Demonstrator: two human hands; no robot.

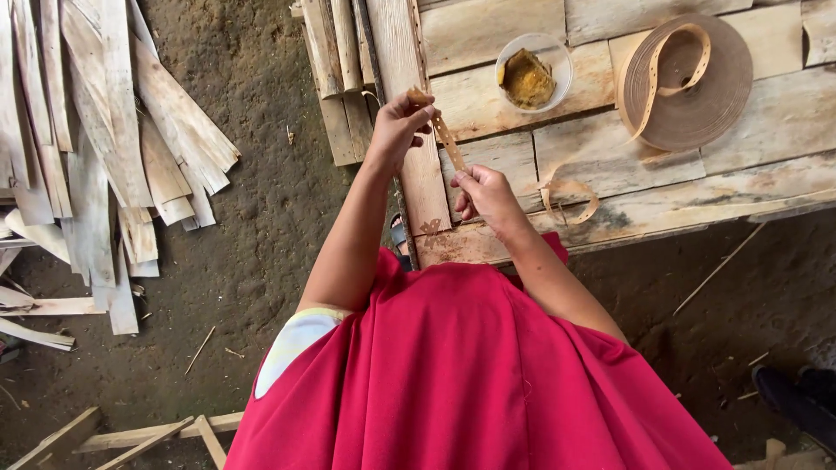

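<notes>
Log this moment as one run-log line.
left hand: pinches strip top | right hand: pinches perforated strip lower down | bench: strip roll, paste tub

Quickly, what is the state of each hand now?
Left hand: closed, pinching the upper end of the perforated strip.
Right hand: closed, holding its lower end.

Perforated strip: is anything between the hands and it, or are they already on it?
Nothing visible stands between. The left hand pinches the upper end of the perforated strip and the right hand grips it lower down, above the wooden table.
</notes>
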